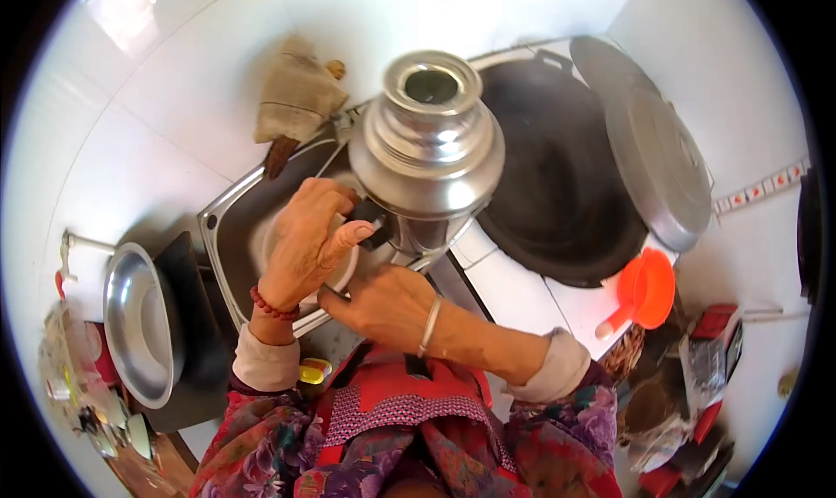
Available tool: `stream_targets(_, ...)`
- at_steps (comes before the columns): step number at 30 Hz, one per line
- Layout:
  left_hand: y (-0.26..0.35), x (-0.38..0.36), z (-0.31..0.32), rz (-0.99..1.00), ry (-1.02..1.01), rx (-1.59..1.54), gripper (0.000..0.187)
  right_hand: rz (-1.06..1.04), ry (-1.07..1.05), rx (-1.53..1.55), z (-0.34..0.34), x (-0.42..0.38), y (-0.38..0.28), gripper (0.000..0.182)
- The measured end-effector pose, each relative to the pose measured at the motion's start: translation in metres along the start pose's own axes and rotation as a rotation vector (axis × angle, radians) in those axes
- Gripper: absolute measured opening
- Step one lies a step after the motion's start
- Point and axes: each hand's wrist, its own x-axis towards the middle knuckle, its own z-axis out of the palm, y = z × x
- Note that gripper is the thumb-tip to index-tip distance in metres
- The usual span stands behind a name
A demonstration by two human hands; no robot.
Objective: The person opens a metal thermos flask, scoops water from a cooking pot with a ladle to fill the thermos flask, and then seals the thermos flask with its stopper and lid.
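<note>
A shiny metal thermos flask [427,163] stands upright with its mouth uncovered, at the sink's right edge. My left hand [305,245], with a red bead bracelet, is at its black handle [373,223]; thumb and forefinger close on it. Below the flask, my right hand [392,306], wearing a silver bangle, has its fingers curled in near the flask's lower part; what they grip is hidden. Partly behind my left hand is a pale round bowl [346,267] in the steel sink [228,224].
To the right is a large dark wok [549,167] set in white tile, with a metal lid [659,163] leaning behind. An orange ladle [646,289] lies on the tile edge. A metal basin [139,324] stands at left. A brown cloth [299,97] hangs above the sink.
</note>
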Motion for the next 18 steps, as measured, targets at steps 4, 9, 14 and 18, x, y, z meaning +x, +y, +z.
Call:
stream_targets(4, 0.014, 0.005, -0.025, -0.125, 0.847, -0.303, 0.018, -0.008, 0.111, 0.059, -0.031, 0.01, -0.015, 0.033)
stream_targets(9, -0.03, -0.034, -0.005, -0.387, 1.046, -0.562, 0.017, 0.104, 0.12, 0.087, -0.066, 0.019, -0.015, 0.029)
stream_targets(14, -0.012, -0.051, 0.051, -0.529, 0.37, -0.96, 0.017, 0.166, 0.551, 0.228, -0.112, 0.022, -0.003, 0.025)
stream_targets(18, 0.005, -0.036, 0.054, -0.409, 0.278, -0.725, 0.024, 0.459, 0.699, 0.548, -0.125, 0.016, 0.014, 0.024)
